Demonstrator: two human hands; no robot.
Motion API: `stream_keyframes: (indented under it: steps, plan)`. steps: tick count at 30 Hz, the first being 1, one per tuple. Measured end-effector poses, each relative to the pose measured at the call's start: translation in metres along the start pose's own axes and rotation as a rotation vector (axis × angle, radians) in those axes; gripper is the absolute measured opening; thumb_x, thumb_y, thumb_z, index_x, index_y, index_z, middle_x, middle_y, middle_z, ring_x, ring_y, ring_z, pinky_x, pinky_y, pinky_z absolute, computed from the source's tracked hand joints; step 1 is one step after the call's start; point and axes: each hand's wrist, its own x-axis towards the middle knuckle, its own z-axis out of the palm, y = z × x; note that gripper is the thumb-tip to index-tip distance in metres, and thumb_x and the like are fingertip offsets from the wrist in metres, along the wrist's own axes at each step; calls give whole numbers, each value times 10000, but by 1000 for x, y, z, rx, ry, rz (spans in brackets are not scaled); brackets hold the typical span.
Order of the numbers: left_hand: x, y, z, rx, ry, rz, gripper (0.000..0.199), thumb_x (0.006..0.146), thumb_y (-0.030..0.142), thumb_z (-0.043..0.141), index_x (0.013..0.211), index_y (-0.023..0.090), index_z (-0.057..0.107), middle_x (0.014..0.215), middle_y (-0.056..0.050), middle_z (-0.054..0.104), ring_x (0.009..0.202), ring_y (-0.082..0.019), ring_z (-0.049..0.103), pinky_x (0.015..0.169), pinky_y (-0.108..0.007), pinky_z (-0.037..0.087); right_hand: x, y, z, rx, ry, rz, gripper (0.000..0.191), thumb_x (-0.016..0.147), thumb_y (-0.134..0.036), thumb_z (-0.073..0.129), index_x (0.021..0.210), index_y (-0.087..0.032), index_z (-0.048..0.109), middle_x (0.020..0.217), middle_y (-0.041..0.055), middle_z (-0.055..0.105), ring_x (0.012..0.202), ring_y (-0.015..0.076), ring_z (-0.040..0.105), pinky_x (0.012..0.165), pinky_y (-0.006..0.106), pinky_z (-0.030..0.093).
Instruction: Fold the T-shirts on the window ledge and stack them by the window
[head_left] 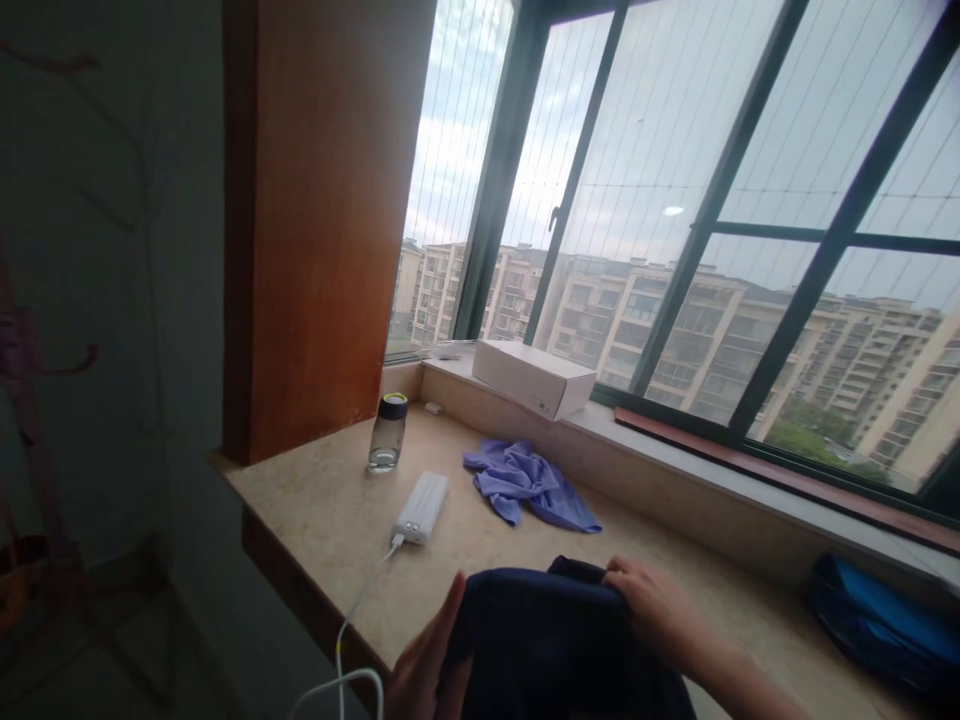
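A dark navy fabric item (pixel 547 630) fills the bottom middle, its upper edge raised above the counter. Whether it is a bag or a garment I cannot tell. My right hand (pixel 651 604) grips its top right edge, fingers curled over the cloth. At its left side, my left hand (pixel 426 662) holds the fabric with one digit pointing up along the edge; the rest of that hand is partly hidden. Beyond the fabric lies a crumpled purple cloth (pixel 525 482). A white power bank (pixel 421 508) with a plugged-in white cable (pixel 358 603) rests nearer my left hand.
On the stone counter (pixel 300 478) a clear bottle with a dark lid (pixel 388 435) stands at the back left. A white box (pixel 534 378) sits on the window sill. A blue folded fabric thing (pixel 885 620) lies at far right. The counter's left edge drops off.
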Motion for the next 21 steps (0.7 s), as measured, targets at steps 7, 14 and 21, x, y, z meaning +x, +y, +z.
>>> stream_keyframes:
  steps: [7,14,21]
  plan:
    - [13,-40,16,136,198,-225,712,1019,268,491,1636,393,159,1690,-45,286,1510,-286,332,1185,-486,402,111,-10,-88,90,561,204,331,944,-244,427,1138,-228,695,958,108,775,939,309,722,787,342,475]
    - [13,-55,35,258,-17,-155,568,986,173,483,1532,321,435,1597,-110,448,1462,-291,445,1142,-483,472,198,-11,-45,167,319,13,475,854,-240,606,1327,-224,646,1333,87,696,1199,266,649,997,346,500]
    - [16,-57,29,322,-73,-17,262,952,205,556,1137,288,721,1329,-84,692,1224,-265,677,1010,-378,590,125,99,16,35,89,352,303,892,-259,601,1153,-184,737,1121,145,763,1061,311,711,914,450,528]
